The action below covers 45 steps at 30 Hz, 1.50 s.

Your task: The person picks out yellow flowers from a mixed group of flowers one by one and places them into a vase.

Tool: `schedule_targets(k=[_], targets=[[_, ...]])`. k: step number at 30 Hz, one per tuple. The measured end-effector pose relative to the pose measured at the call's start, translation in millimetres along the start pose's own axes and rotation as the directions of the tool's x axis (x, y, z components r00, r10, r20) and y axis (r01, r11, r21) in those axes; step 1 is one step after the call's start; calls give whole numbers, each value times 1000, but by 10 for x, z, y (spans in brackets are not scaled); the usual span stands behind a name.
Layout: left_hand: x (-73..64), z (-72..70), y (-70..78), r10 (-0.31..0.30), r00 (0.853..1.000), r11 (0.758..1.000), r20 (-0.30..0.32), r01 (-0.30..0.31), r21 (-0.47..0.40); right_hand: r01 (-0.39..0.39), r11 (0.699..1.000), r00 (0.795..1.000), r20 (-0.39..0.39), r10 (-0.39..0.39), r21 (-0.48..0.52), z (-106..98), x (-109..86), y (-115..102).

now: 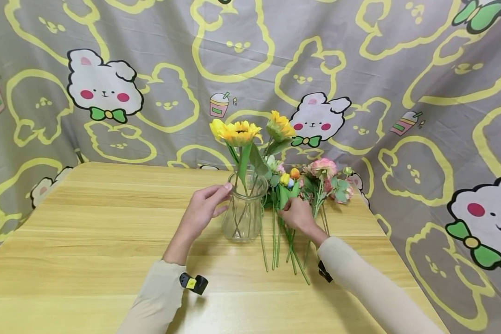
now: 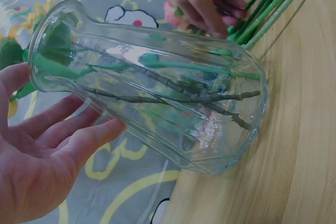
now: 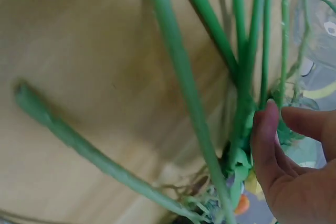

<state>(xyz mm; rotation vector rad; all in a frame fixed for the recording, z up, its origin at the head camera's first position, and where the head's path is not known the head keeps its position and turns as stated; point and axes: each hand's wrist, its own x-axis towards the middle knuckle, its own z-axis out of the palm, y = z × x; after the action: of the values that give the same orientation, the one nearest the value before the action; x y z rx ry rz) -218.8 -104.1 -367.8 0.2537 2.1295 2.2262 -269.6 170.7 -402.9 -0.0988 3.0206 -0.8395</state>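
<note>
A clear glass vase (image 1: 243, 220) stands upright on the table, holding yellow sunflowers (image 1: 240, 133) and a yellow bloom beside them; their stems (image 2: 173, 95) cross inside the glass. My left hand (image 1: 206, 206) rests against the neck of the vase, a fingertip at the rim and the other fingers loosely extended alongside the glass. To the right of the vase lie tulips with yellow, orange and bluish heads (image 1: 285, 179). My right hand (image 1: 299, 214) is at their leaves, thumb and forefinger pinching a green tulip stem (image 3: 266, 51).
Pink flowers (image 1: 323, 168) with green leaves lie behind and right of the right hand. Several loose green stems (image 1: 274, 246) point toward the front of the wooden table (image 1: 87, 241). A patterned cloth (image 1: 171, 41) hangs behind the table and along its sides.
</note>
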Motion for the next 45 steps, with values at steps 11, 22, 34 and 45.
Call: schedule_targets(k=[11, 22, 34, 45], targets=[[8, 8, -14, -1, 1000, 1000, 1, 1, 2, -74, 995, 994, 80, 69, 64, 94, -9, -3], [7, 5, -20, -1, 1000, 1000, 5, 0, 6, -82, 995, 992, 105, 76, 56, 84, -10, 1], [-9, 0, -1, 3, 1000, 1000, 4, -3, 7, -88, 995, 987, 142, 81, 49, 28, 12, -6], [-7, -2, -11, 0, 1000, 1000, 4, 0, 3, -133, 990, 978, 171, 122, 53, -69, 18, -13]])
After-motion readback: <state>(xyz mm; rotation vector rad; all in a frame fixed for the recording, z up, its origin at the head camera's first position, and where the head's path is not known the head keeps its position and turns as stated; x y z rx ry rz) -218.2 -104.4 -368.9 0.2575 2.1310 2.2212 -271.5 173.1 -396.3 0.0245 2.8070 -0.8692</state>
